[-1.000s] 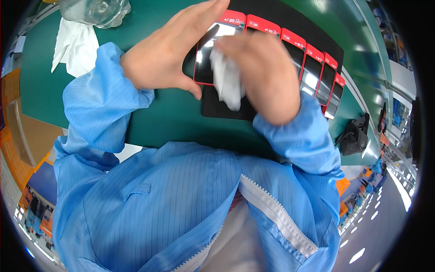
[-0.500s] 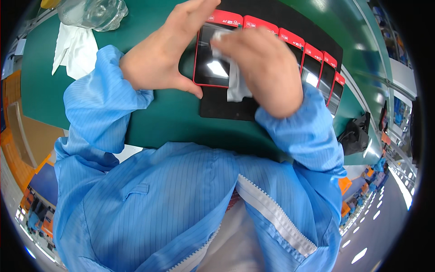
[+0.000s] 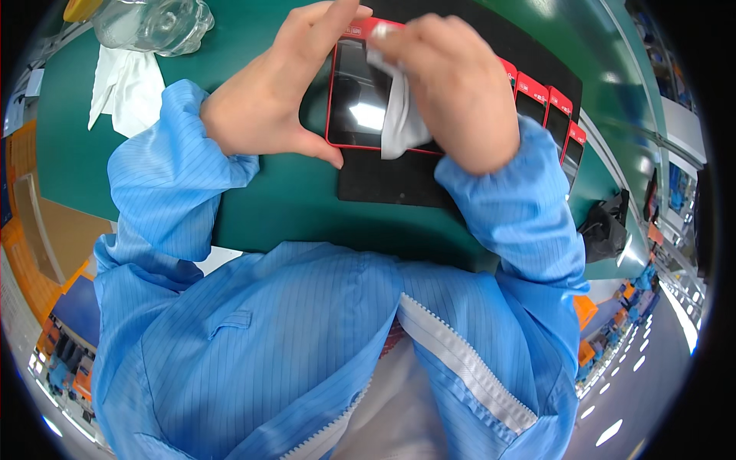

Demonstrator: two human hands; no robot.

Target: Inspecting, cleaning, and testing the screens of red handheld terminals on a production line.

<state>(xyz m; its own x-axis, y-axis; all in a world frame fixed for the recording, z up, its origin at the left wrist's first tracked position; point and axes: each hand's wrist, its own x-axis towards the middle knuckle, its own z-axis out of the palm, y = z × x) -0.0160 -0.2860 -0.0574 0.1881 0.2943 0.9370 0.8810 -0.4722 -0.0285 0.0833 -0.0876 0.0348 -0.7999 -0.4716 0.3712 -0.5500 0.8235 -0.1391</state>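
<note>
Green bench [image 3: 276, 207], bottle [image 3: 149, 27] far left; your left fingers [image 3: 333, 24] spread beside a smartphone [image 3: 353, 88], right fingers [image 3: 406, 47] pinch cloth [image 3: 404, 126] part-covering it.

Green table [image 3: 268, 207] holds black mat [image 3: 391, 184] and white cloth [image 3: 126, 88].

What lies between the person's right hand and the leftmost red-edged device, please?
In the head view, a white cloth, held by the right hand, lies there, covering part of the leftmost red-edged device.
</note>
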